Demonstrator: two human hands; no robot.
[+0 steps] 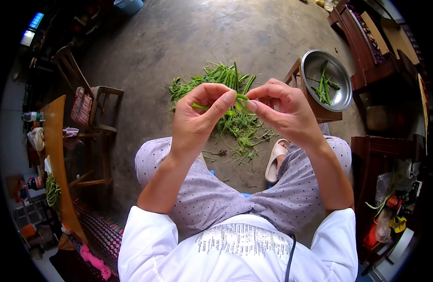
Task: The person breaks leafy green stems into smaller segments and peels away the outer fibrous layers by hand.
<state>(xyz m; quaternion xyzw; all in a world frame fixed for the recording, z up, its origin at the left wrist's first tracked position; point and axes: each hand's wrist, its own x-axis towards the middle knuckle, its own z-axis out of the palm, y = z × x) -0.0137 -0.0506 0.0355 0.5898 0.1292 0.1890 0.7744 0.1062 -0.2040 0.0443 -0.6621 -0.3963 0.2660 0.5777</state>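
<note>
Between my two hands, above the floor, is a green vegetable stem [242, 97]. My left hand [197, 115] pinches it between thumb and fingers, and a cut-looking end sticks out on the left side of the palm. The thumb and fingertips of my right hand [287, 113] close on the stem's other end, where a thin pale green strip hangs down. Below and beyond my hands lies a pile of green stems and curly tendrils [212, 75] on the floor. To the right, a metal basin [341, 96] holds several green stem pieces [324, 87].
The basin rests on a wooden stool [322, 110] right of my knee. A wooden chair [106, 94] with a striped cushion stands at left, beside a wooden table edge [57, 141]. Dark wooden furniture [352, 42] lines the right side. A blue basket [128, 5] sits far back.
</note>
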